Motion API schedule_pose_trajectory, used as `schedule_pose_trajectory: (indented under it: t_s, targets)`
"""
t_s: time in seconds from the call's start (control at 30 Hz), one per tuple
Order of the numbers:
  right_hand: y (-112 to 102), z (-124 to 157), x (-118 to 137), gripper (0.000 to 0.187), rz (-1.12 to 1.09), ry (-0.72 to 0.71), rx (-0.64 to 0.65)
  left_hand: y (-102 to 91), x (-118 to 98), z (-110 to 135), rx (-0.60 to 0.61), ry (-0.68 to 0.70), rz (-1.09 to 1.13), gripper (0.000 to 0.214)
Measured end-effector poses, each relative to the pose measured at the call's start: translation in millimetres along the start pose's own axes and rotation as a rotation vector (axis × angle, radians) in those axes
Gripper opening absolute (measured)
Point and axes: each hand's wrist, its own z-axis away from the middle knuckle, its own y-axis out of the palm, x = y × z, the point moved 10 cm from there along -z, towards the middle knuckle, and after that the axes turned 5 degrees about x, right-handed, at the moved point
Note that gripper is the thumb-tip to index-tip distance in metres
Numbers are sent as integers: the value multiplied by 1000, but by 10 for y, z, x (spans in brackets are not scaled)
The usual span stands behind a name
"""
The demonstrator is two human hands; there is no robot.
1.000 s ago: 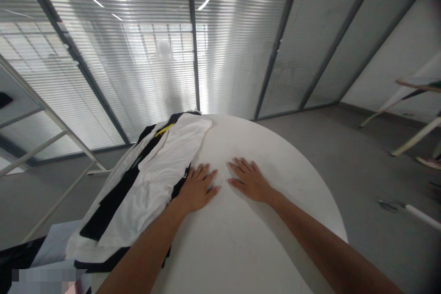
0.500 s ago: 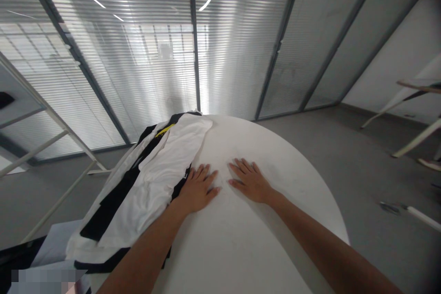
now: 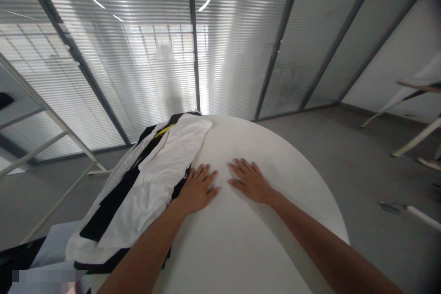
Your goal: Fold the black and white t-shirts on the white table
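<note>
Both my hands lie flat on a round white table, palms down. My left hand has its fingers spread and holds nothing; it is right beside the edge of a pile of clothes. My right hand rests a short way to the right, fingers also apart, with bare tabletop around it. On top of the pile is a white garment, somewhat wrinkled. Black cloth shows beneath it, along with a small yellow patch. My left forearm hides part of the pile's near edge.
Beyond the table stands a glass partition with blinds. A pale metal frame is at the left. White chair legs stand on the grey floor at the right. Papers or cloth lie at the lower left.
</note>
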Motion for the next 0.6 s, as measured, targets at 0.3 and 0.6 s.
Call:
schedule_pose_trajectory:
  t_s: [0.3,0.6]
  targets:
    - [-2,-8,-3,69,-18,7,21,-10,-6,3,0,5,3,67]
    - [6,-9,-1,68,5,4,19,-2,1,5,-5,1,-1,66]
